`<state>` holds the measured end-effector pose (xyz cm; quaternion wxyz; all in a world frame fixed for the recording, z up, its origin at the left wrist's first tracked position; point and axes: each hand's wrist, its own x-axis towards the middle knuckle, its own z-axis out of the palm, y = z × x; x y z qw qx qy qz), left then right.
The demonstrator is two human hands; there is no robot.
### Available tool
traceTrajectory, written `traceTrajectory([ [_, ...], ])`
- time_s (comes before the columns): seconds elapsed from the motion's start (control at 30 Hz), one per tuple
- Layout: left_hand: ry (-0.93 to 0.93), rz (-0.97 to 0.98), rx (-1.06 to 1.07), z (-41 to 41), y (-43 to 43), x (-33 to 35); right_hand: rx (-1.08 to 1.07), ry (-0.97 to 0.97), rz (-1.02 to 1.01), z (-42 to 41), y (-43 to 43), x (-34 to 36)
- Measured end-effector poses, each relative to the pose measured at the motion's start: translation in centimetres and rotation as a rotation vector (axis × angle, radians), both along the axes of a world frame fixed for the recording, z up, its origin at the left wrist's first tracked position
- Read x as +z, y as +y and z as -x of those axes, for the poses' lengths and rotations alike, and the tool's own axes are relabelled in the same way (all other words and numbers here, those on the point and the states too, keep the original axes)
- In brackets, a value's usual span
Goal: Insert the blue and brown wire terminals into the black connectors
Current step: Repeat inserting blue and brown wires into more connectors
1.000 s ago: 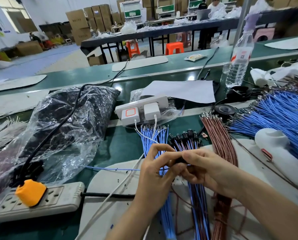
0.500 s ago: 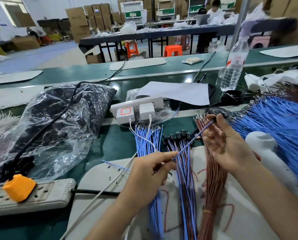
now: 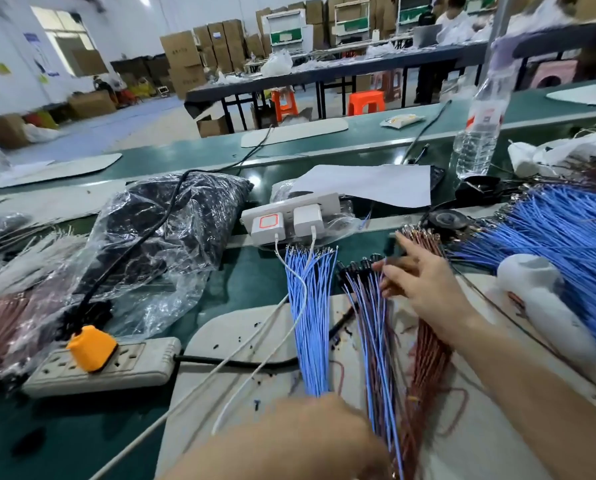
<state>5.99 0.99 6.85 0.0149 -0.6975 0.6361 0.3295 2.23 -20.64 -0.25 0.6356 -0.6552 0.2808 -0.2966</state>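
On the white work board lie three bundles side by side. Loose blue wires are on the left. A mixed blue-and-brown bundle in the middle ends in black connectors. Brown wires lie on the right. My right hand reaches over the brown wires to the connector end, index finger straight, the other fingertips pinching a thin blue wire there. My left hand is blurred at the bottom, over the bundles' near ends, with its fingers hidden.
A large pile of blue wires and a white tool lie to the right. A white socket block with chargers sits behind the bundles. A plastic bag and a power strip with an orange plug are on the left. A water bottle stands at the back right.
My hands have separated. The right hand moved from the centre up to the connector end of the middle bundle. The left hand dropped toward the near edge of the board.
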Motion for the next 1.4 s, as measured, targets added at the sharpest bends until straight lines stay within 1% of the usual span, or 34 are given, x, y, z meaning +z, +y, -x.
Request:
traceTrajectory([
  [0.03,-0.105,0.128,0.063,-0.5,-0.4,-0.1,0.016,0.076,0.131,-0.1,0.7,-0.1],
  [0.07,-0.172,0.254,0.175,-1.3,-1.0,-0.4,0.001,0.138,0.282,-0.1,1.1,-0.2],
  [0.1,-0.206,0.329,0.297,-2.1,-1.6,-0.9,-0.020,0.176,0.441,0.0,1.5,-0.1],
  [0.13,-0.242,0.359,0.396,-3.0,-2.2,-1.6,-0.045,0.200,0.585,0.1,1.8,-0.1],
  [0.2,-0.346,0.325,0.489,-3.7,-3.3,-2.8,-0.063,0.214,0.795,0.5,2.3,0.0],
  [0.3,-0.453,0.361,0.553,-3.6,-4.1,-4.2,0.035,0.179,0.947,0.5,3.4,0.0],
  [0.4,-0.461,0.393,0.595,-3.6,-4.5,-4.3,0.183,0.206,0.999,0.3,4.2,-0.3],
  [0.43,-0.417,0.397,0.631,-3.8,-4.3,-4.1,0.223,0.224,0.991,0.3,4.5,-0.4],
  [0.5,-0.249,0.417,0.738,-4.3,-4.0,-3.6,0.260,0.234,0.972,0.4,4.7,-0.4],
  [0.57,-0.085,0.436,0.812,-4.6,-3.3,-3.3,0.280,0.183,0.907,0.5,5.3,-0.2],
  [0.67,0.119,0.521,0.892,-4.6,-2.6,-3.6,0.339,0.106,0.666,0.4,6.3,0.2],
  [0.8,0.249,0.602,0.946,-4.6,-2.2,-3.9,0.397,0.077,0.450,0.2,6.0,0.5],
  [0.87,0.339,0.636,0.966,-4.5,-1.9,-4.0,0.431,0.068,0.292,0.2,5.8,0.5],
  [0.97,0.309,0.670,0.978,-4.2,-2.0,-4.0,0.481,0.085,0.008,0.1,5.7,0.3],
  [1.03,0.298,0.680,0.978,-4.0,-2.2,-3.9,0.482,0.098,-0.081,0.1,5.7,0.1],
  [1.1,0.287,0.712,0.962,-3.8,-2.4,-3.8,0.493,0.078,-0.136,0.2,5.7,0.2],
  [1.17,0.238,0.759,0.929,-3.6,-2.6,-3.9,0.504,0.043,-0.179,0.4,5.8,0.4],
  [1.23,0.185,0.763,0.874,-3.5,-2.5,-4.0,0.465,-0.007,-0.149,0.4,5.9,0.7],
  [1.33,0.100,0.642,0.716,-3.4,-1.9,-4.4,0.315,-0.148,-0.132,0.3,5.6,1.3],
  [1.4,0.032,0.560,0.614,-3.2,-1.4,-4.7,0.254,-0.271,-0.219,0.4,5.2,1.9],
])
